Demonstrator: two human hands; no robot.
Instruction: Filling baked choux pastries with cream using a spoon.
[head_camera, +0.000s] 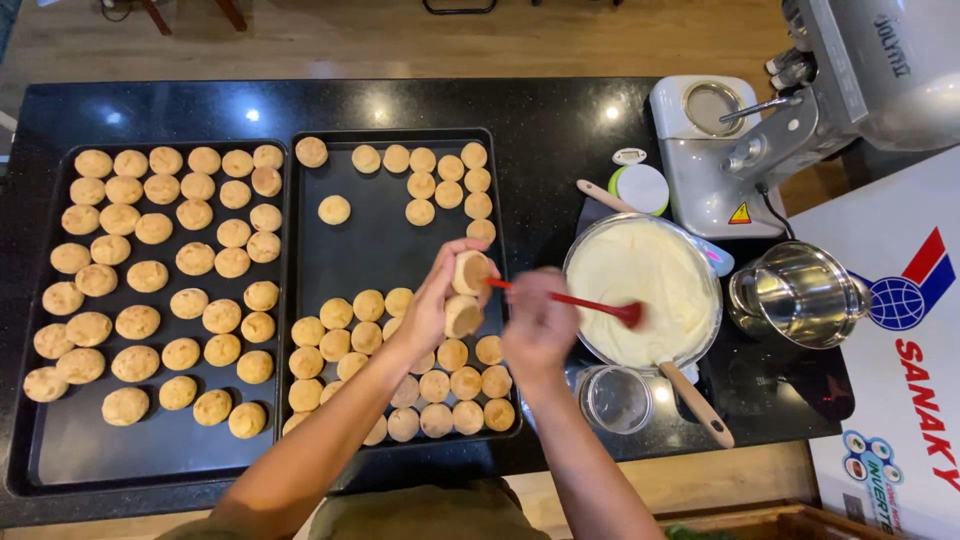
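Note:
My left hand (438, 298) holds a split round pastry (468, 290), its two halves spread apart, above the right edge of the middle baking tray (380, 245). My right hand (540, 325) grips a red spatula (590, 302) by the handle. The spatula's tip lies in the white cream inside a metal bowl (640, 290). Several golden round pastries (400, 380) fill the lower part of that tray, and more line its upper right corner.
A second tray (60, 450) on the left carries several more pastries on the black counter (520, 130). A stand mixer (800, 110), a steel pot (800, 295), a small glass jar (615, 398), a round green-rimmed lid (640, 188) and a wooden-handled tool (695, 402) surround the bowl.

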